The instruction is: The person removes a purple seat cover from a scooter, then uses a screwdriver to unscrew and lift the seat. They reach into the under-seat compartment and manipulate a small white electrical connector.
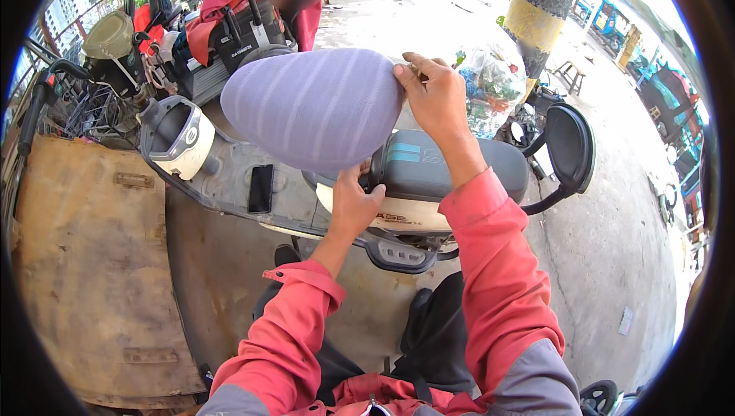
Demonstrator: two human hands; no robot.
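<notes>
A purple, pale-striped fabric seat cover (314, 106) is stretched over the front seat of a cream and grey electric scooter (406, 215). At its far right edge, my right hand (438, 102) is closed, pinching the fabric between thumb and fingers. My left hand (354, 205) is at the near rear edge of the cover, beside the dark rear seat (467, 163); its fingertips are partly hidden under the fabric and its thumb lies against the scooter. On the footboard rests a black phone (261, 189).
A wooden board (92, 263) lies at the left. Behind the scooter's front a person in red bends near other scooters. A clear bag of rubbish (490, 87) stands by a yellow-and-black pillar (542, 3). The scooter's padded backrest (570, 150) juts out at right.
</notes>
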